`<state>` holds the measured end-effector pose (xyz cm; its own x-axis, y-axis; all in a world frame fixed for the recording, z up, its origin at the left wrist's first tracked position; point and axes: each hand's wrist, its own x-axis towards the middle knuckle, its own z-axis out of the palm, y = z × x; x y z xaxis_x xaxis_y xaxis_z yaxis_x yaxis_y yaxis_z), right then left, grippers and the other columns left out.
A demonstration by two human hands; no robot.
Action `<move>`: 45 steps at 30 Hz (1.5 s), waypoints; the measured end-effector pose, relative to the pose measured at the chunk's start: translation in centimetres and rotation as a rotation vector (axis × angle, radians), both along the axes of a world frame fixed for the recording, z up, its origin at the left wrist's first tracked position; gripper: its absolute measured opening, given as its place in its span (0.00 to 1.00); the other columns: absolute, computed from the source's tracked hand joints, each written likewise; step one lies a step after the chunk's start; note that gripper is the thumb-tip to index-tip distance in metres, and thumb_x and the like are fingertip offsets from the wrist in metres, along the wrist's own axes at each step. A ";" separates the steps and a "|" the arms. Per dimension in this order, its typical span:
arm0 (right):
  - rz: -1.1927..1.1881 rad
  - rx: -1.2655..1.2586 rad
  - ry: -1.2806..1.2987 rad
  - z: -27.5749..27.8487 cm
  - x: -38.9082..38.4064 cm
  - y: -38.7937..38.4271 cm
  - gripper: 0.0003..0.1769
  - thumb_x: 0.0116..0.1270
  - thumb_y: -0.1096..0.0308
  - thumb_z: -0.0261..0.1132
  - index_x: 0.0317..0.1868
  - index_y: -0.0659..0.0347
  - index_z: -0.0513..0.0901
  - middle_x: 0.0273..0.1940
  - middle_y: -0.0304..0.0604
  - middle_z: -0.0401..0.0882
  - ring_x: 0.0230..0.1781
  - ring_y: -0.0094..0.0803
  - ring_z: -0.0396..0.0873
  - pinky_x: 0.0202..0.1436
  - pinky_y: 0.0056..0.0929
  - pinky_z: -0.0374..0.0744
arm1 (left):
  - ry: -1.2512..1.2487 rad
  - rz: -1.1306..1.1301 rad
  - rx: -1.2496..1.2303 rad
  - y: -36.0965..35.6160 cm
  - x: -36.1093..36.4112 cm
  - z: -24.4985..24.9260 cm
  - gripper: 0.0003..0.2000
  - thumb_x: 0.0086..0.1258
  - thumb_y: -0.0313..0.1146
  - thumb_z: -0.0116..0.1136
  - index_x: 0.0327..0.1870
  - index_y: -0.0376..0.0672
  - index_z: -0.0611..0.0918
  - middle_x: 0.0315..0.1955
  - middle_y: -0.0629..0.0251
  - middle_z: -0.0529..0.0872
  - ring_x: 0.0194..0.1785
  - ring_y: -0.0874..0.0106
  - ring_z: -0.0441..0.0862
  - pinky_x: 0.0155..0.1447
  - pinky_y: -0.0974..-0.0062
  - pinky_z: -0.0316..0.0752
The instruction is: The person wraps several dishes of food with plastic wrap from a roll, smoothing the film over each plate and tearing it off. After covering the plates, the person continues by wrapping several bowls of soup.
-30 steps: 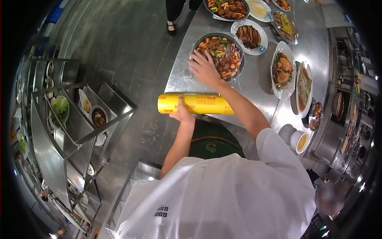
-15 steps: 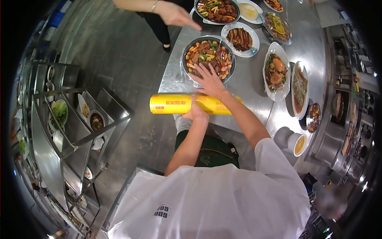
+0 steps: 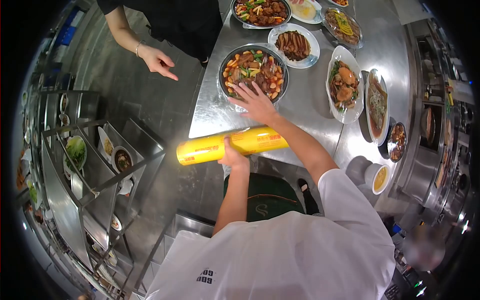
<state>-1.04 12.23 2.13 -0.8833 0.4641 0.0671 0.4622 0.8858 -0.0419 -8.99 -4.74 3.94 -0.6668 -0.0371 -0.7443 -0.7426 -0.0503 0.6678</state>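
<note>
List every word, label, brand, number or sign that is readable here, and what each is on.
"保鲜膜": red print on the yellow roll; its other print is too blurred.
White shirt: two dark, upside-down lines, perhaps "GOOD", but creased and uncertain.
Green apron: pale curved mark, no readable word.
No readable numbers or signs.

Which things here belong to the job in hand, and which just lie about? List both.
In use:
- yellow roll, in the left hand
- film-covered meat and vegetables, by the right hand

Apparently just lying about:
- sliced meat
- white bowl
- leafy greens
</note>
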 end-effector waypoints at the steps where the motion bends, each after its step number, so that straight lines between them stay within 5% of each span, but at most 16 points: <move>1: 0.015 0.012 -0.026 0.0 0.3 0.1 0.48 0.68 0.36 0.68 0.85 0.32 0.60 0.87 0.42 0.53 0.87 0.41 0.50 0.88 0.58 0.47 | 0.034 -0.036 0.045 -1.3 -0.5 -1.1 0.30 0.66 0.27 0.73 0.69 0.33 0.75 0.59 0.55 0.85 0.57 0.56 0.86 0.58 0.52 0.86; 7: -0.012 0.046 -0.021 -1.2 1.7 0.2 0.51 0.67 0.32 0.67 0.86 0.35 0.58 0.87 0.39 0.53 0.88 0.38 0.50 0.88 0.57 0.48 | -0.061 -0.224 0.190 -6.8 -3.8 -2.6 0.22 0.75 0.48 0.61 0.63 0.45 0.80 0.55 0.59 0.89 0.57 0.62 0.88 0.58 0.61 0.85; 10: 0.002 0.052 0.044 -0.7 2.0 0.6 0.52 0.65 0.32 0.68 0.85 0.39 0.59 0.86 0.40 0.54 0.88 0.37 0.50 0.88 0.56 0.49 | -0.127 -0.219 0.372 -8.8 -5.4 -3.6 0.24 0.74 0.48 0.65 0.65 0.47 0.78 0.56 0.61 0.87 0.55 0.62 0.89 0.54 0.61 0.87; 14: 0.084 -0.123 0.168 2.6 2.8 0.3 0.50 0.66 0.35 0.70 0.83 0.44 0.64 0.86 0.41 0.55 0.87 0.38 0.51 0.88 0.57 0.50 | -0.171 -0.216 0.336 -9.9 -6.1 -4.6 0.26 0.75 0.55 0.60 0.66 0.48 0.77 0.57 0.61 0.87 0.59 0.63 0.87 0.61 0.58 0.84; 28: -0.003 -0.070 0.155 -3.0 10.1 -4.7 0.47 0.66 0.43 0.73 0.82 0.42 0.65 0.85 0.47 0.57 0.86 0.42 0.55 0.88 0.59 0.49 | -0.017 -0.398 0.451 -14.5 -6.7 -2.6 0.24 0.78 0.45 0.62 0.69 0.45 0.75 0.59 0.62 0.84 0.62 0.63 0.84 0.67 0.59 0.81; 33: -0.287 -0.171 0.439 -2.1 12.4 -7.7 0.36 0.71 0.51 0.72 0.76 0.47 0.72 0.82 0.50 0.62 0.83 0.47 0.60 0.85 0.55 0.58 | 0.224 -0.511 0.470 -14.9 -4.8 3.2 0.26 0.75 0.35 0.66 0.71 0.40 0.73 0.61 0.59 0.83 0.66 0.63 0.80 0.71 0.59 0.77; 35: -0.677 -0.418 0.690 -2.5 13.6 -9.5 0.25 0.73 0.62 0.70 0.68 0.54 0.79 0.74 0.54 0.73 0.75 0.51 0.71 0.79 0.49 0.69 | 0.512 -0.818 0.472 -12.8 -3.5 5.0 0.32 0.70 0.35 0.71 0.73 0.38 0.70 0.61 0.57 0.81 0.64 0.61 0.80 0.71 0.59 0.75; 38: -0.905 -0.489 0.772 -3.1 15.5 -11.1 0.20 0.74 0.67 0.68 0.63 0.59 0.82 0.63 0.54 0.83 0.64 0.51 0.81 0.69 0.44 0.78 | 0.660 -1.314 0.315 -9.6 -1.9 6.9 0.32 0.65 0.33 0.76 0.69 0.34 0.75 0.65 0.56 0.80 0.66 0.63 0.80 0.72 0.60 0.74; 40: -0.952 -0.566 0.837 -2.7 16.8 -11.2 0.18 0.75 0.67 0.68 0.62 0.61 0.83 0.58 0.53 0.86 0.60 0.49 0.84 0.65 0.42 0.80 | 1.022 -1.713 0.256 -6.8 -0.5 6.2 0.33 0.64 0.34 0.77 0.69 0.34 0.76 0.67 0.58 0.80 0.68 0.65 0.80 0.73 0.61 0.73; 42: -0.992 -0.645 0.903 -2.4 17.9 -11.1 0.17 0.76 0.66 0.68 0.61 0.63 0.84 0.53 0.52 0.89 0.55 0.48 0.87 0.61 0.40 0.83 | 1.171 -1.695 0.481 -3.8 2.0 2.3 0.32 0.61 0.36 0.79 0.65 0.35 0.78 0.60 0.52 0.85 0.60 0.55 0.84 0.66 0.60 0.79; 44: -0.998 -0.769 1.002 -3.1 18.9 -10.8 0.15 0.77 0.65 0.67 0.58 0.65 0.86 0.49 0.52 0.91 0.49 0.43 0.90 0.55 0.37 0.85 | 0.895 -1.607 0.649 -2.2 3.5 1.3 0.40 0.55 0.39 0.82 0.69 0.37 0.75 0.60 0.47 0.84 0.62 0.49 0.83 0.68 0.58 0.79; 45: -0.983 -0.788 1.054 -4.0 19.0 -10.3 0.15 0.77 0.65 0.68 0.57 0.65 0.86 0.48 0.51 0.91 0.46 0.39 0.91 0.52 0.34 0.85 | 1.111 -1.514 0.677 -0.3 4.9 3.0 0.46 0.48 0.41 0.84 0.70 0.38 0.73 0.62 0.46 0.83 0.64 0.46 0.82 0.69 0.55 0.77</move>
